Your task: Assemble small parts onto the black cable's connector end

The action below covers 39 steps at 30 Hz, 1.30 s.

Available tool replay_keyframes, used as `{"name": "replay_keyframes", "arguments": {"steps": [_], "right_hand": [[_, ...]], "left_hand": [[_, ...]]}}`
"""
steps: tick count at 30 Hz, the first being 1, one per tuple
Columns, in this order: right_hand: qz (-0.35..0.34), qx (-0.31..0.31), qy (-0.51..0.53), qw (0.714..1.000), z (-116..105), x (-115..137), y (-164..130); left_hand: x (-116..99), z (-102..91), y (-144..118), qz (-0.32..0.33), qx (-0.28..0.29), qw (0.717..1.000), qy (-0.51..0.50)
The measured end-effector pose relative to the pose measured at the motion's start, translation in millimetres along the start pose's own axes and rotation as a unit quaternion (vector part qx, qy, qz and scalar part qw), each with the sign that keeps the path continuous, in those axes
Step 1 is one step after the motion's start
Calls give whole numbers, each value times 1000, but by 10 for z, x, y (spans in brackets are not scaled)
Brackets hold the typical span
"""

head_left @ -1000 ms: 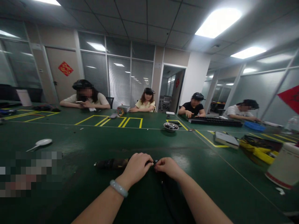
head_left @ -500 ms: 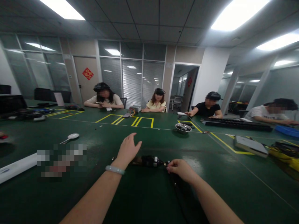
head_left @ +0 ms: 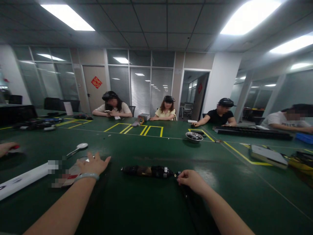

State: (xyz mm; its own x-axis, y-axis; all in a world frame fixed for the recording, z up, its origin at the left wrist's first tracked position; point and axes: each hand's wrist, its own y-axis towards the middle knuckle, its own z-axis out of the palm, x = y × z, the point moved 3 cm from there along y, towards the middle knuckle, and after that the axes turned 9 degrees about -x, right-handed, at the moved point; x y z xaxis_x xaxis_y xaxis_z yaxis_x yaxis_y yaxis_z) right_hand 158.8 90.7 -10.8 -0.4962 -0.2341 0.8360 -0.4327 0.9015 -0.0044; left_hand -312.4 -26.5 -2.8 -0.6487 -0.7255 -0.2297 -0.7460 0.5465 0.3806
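Observation:
My left hand, wearing a pale green bangle, is open with fingers spread. It reaches over a flat, partly blurred-out item on the table; I cannot tell whether it touches it. My right hand is closed in a pinch on the cord end of a long black tool, which looks like an electric screwdriver. The tool lies sideways with a small metal tip at its left end and a label near the right. A dark cord runs from my right hand toward me.
A white spoon and a long white box lie at left, near another person's hand. A metal bowl with dark parts stands ahead. A grey box lies right. Several people sit across the green table.
My left hand has moved left, from above the black tool to the flat item, uncovering the tool's left end. My right hand keeps its pinch. The view has shifted slightly.

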Motion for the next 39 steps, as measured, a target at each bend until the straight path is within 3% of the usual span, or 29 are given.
{"name": "replay_keyframes", "arguments": {"steps": [1,3,6,8,11,13,15,17,20,24,29,34,39], "right_hand": [[3,-2,0,1000,-1,16,-9],[10,-5,-6,1000,-4,45,-27],[16,-6,-17,1000,-10,74,-44],[13,-5,-19,1000,-13,76,-43],[9,-1,-16,1000,-11,37,-20],[1,-3,-14,1000,-9,-7,6],[-8,-9,-11,1000,-7,-54,31],[-16,-14,-5,1000,-5,-94,49],[-20,-23,5,1000,-9,-128,59],[-16,-20,6,1000,-20,-119,54],[-15,-15,10,1000,-55,-87,33],[11,37,25,999,-82,-64,-8],[5,64,55,996,-57,-11,-19]], "left_hand": [[-30,-20,-13,-22,-17,999,24],[-229,-118,-79,6,-95,995,44],[-760,-305,-311,127,-144,981,-2],[-1186,-441,-559,228,-136,962,-63],[-1800,-584,-1034,379,-48,909,-167],[-2127,-624,-1354,446,11,867,-221],[-2367,-609,-1616,482,51,840,-242],[-2514,-552,-1784,483,80,839,-238],[-2575,-489,-1890,482,85,842,-228],[-2464,-509,-1873,497,68,834,-230],[-2341,-537,-1805,509,98,821,-238],[-2322,-514,-1758,487,112,840,-209],[-2337,-528,-1785,505,109,830,-211]]}}
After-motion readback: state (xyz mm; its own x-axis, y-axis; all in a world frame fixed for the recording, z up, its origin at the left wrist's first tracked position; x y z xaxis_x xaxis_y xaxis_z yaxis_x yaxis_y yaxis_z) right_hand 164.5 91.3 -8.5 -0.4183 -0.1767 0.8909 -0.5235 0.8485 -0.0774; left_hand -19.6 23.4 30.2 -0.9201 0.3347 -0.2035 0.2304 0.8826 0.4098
